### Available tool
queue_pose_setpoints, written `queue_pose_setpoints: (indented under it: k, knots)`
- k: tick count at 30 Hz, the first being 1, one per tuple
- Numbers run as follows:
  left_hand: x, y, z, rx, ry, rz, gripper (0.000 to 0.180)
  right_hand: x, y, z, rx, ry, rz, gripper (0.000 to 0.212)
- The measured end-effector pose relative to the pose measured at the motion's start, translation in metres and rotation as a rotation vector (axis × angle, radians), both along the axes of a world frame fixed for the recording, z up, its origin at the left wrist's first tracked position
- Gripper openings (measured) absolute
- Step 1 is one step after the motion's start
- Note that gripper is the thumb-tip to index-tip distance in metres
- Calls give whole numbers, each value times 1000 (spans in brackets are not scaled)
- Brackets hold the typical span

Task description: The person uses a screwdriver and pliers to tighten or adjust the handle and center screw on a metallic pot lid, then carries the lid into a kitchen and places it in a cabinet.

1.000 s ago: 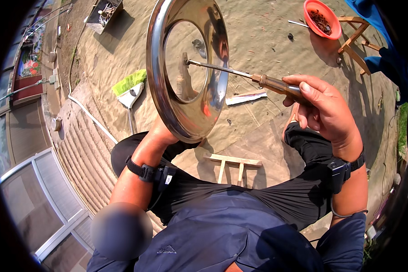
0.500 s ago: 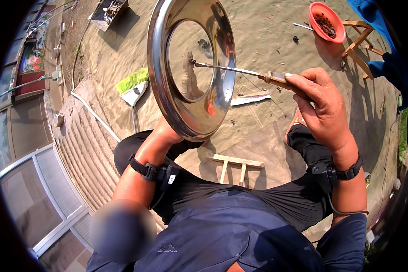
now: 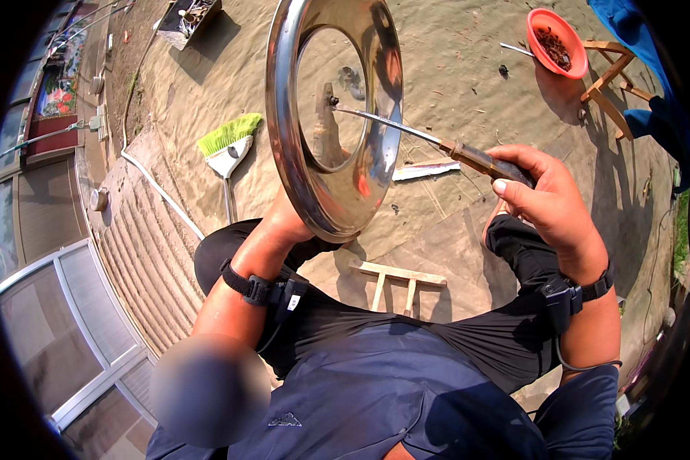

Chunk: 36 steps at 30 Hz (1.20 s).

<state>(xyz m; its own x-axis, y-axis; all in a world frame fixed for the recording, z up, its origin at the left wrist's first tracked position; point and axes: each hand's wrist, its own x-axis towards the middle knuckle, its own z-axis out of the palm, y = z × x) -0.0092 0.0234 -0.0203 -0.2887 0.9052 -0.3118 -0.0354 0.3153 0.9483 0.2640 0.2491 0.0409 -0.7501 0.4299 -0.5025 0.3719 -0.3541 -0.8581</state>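
Observation:
My left hand [image 3: 287, 221] holds up a shiny metal pot lid [image 3: 280, 100] from behind, tilted on edge; its fingers are hidden by the lid. A round glass window [image 3: 331, 146] fills the middle of the lid, with a small dark screw [image 3: 332, 100] at its centre. In my right hand [image 3: 553, 198] is a screwdriver [image 3: 460, 153], gripped by its dark handle with the thumb near the handle's base. Its long shaft points left across the lid, and the tip is at or just beside the screw; contact is unclear.
Between my legs lies a wooden frame [image 3: 399, 274]. A green-bristled broom [image 3: 230, 153] and a box of tools [image 3: 188, 21] are at left. At far right, a red basin [image 3: 556, 46] with brown bits stands near a wooden folding stool [image 3: 609, 92] and blue cloth. A white-edged strip [image 3: 428, 170] lies ahead.
The lid has shifted slightly right and turned more edge-on. My right hand has lowered and changed its grip on the screwdriver handle, so the shaft slopes more.

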Motion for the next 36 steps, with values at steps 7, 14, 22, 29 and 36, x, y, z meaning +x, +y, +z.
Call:
queue_pose_setpoints:
  k: [7,14,22,29,36]
  knots:
    - [4,2,-1,30,90,29,43,3,-5,-8,154,60,2,33]
    - [5,2,3,34,64,40,47,1,-8,1,100,18,-28,32]
    - [2,1,0,42,154,-23,51,3,-7,-3,94,35,-43,31]
    - [3,3,7,-3,274,-53,52,3,-7,-2,94,28,-36,31]
    - [3,3,2,48,262,-34,51,2,-8,-7,106,37,-36,33]
